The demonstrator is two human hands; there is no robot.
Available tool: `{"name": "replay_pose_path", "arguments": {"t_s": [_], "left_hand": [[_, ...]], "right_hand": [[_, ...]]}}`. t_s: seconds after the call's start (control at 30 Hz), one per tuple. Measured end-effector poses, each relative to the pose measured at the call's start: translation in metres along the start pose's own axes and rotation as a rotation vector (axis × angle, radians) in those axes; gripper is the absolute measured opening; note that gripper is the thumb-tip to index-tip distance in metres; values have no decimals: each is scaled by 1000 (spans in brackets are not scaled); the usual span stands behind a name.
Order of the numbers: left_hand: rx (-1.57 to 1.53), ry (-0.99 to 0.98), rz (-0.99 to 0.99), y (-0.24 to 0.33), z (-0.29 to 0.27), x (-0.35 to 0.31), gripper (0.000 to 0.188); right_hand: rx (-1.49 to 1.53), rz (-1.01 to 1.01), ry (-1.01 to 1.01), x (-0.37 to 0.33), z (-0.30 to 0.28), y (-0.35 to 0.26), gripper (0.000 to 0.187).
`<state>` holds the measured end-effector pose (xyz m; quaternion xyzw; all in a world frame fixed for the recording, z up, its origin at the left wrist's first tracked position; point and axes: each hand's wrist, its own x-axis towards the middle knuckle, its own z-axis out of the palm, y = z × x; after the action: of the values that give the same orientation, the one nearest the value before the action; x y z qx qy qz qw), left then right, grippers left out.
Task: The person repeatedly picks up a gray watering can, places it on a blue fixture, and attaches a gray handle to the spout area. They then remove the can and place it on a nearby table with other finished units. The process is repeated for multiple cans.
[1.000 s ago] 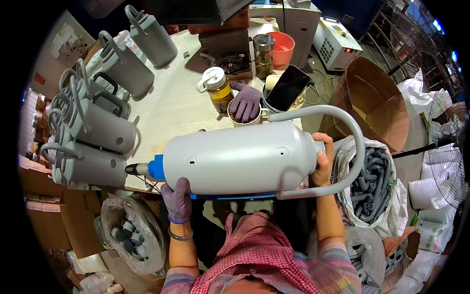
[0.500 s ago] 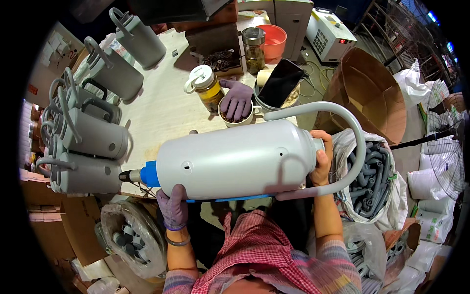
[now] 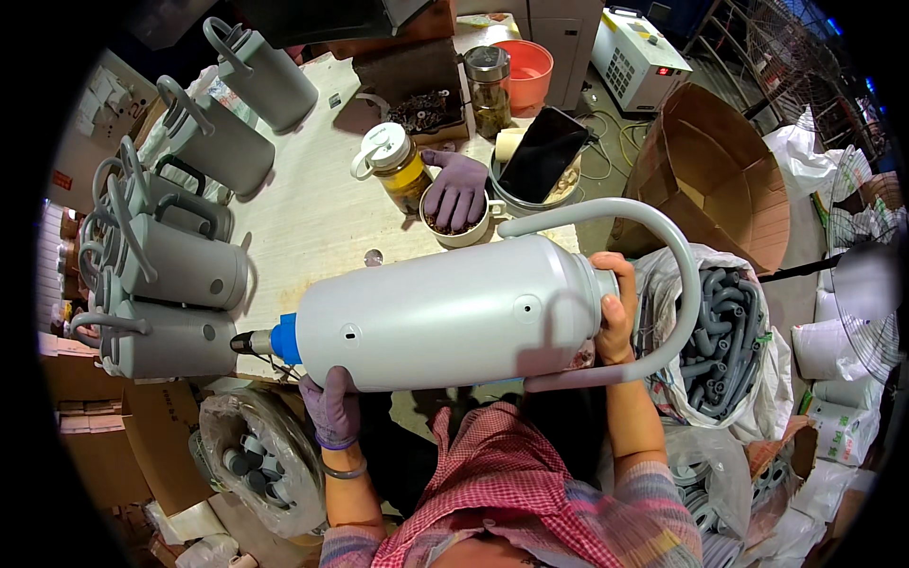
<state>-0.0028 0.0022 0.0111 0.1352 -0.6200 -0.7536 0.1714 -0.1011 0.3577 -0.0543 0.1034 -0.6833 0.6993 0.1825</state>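
I am holding the large grey plastic canister with a curved tube handle [image 3: 445, 317] lying on its side across the near edge of the pale tabletop [image 3: 312, 213], its blue nozzle end [image 3: 282, 341] pointing to my left. My left hand [image 3: 331, 407], in a purple glove, is cupping the underside of the canister near the nozzle, fingers curled up against the shell. My right hand [image 3: 614, 308], bare, is wrapping closed around the narrow neck where the handle begins, forearm rising from the lower edge. To the right, a big open brown cardboard box [image 3: 715, 175] is standing on the floor. On the left, a row of matching grey canisters [image 3: 180, 275] is lying along the tabletop. Beside my right arm, a clear plastic bag of grey curved tubes [image 3: 729, 327] is sitting open. A spare purple glove [image 3: 459, 189] is draping over a small cream cup [image 3: 473, 232], just beside a clear jar of yellow liquid with a white lid [image 3: 393, 166].
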Motion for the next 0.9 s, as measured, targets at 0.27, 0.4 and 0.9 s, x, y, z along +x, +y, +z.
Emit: {"name": "replay_pose_path", "arguments": {"t_s": [0.27, 0.4, 0.9], "left_hand": [[-248, -28, -77, 3, -7, -5, 44], [-198, -247, -38, 30, 18, 2, 54], [394, -440, 371, 18, 83, -16, 26]], "right_hand": [[-7, 101, 122, 5, -6, -10, 51], [42, 195, 254, 13, -61, -8, 55], [154, 167, 771, -83, -238, -86, 53]]}}
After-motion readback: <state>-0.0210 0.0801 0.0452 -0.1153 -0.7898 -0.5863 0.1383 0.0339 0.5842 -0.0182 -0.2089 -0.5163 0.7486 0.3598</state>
